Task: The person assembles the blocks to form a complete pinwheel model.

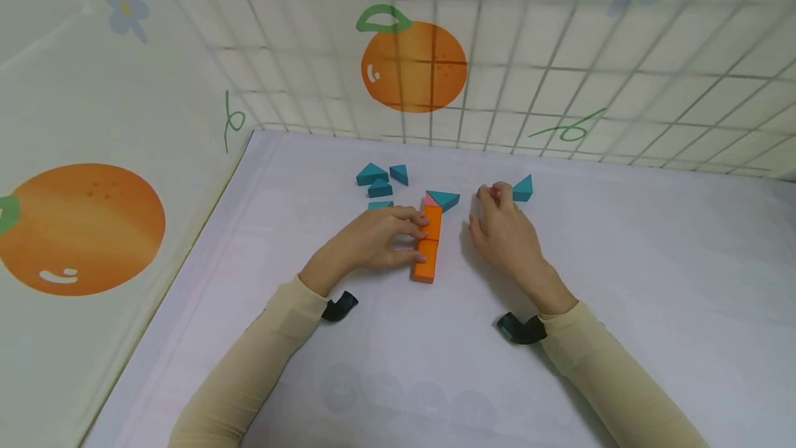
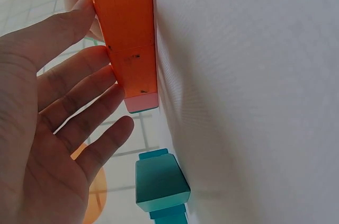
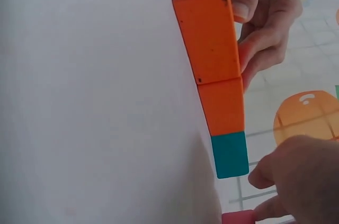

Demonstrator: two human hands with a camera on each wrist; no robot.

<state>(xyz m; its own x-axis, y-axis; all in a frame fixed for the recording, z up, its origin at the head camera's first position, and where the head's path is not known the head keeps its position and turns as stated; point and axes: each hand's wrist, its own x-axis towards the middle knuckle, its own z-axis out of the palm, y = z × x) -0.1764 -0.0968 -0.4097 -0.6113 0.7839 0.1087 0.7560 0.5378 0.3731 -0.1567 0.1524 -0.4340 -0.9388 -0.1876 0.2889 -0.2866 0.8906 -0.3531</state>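
Note:
Two orange blocks lie end to end, a far one [image 1: 433,218] and a near one [image 1: 425,269]. A pink triangular block [image 1: 430,200] and a teal triangular block [image 1: 444,198] sit at their far end. My left hand [image 1: 376,237] rests its extended fingertips and thumb along the left side of the orange blocks. To the right, my right hand [image 1: 510,234] pinches a pinkish-red block [image 3: 237,217] on the table, mostly hidden by the fingers. Just beyond that hand stands a teal triangular block [image 1: 524,189].
Several teal triangular blocks [image 1: 372,173] are grouped beyond the left hand, one partly covered by it. The white table [image 1: 653,282] meets a grid-patterned back wall [image 1: 298,54] and a left wall [image 1: 186,88]. Dark wrist devices [image 1: 340,306] show at both cuffs.

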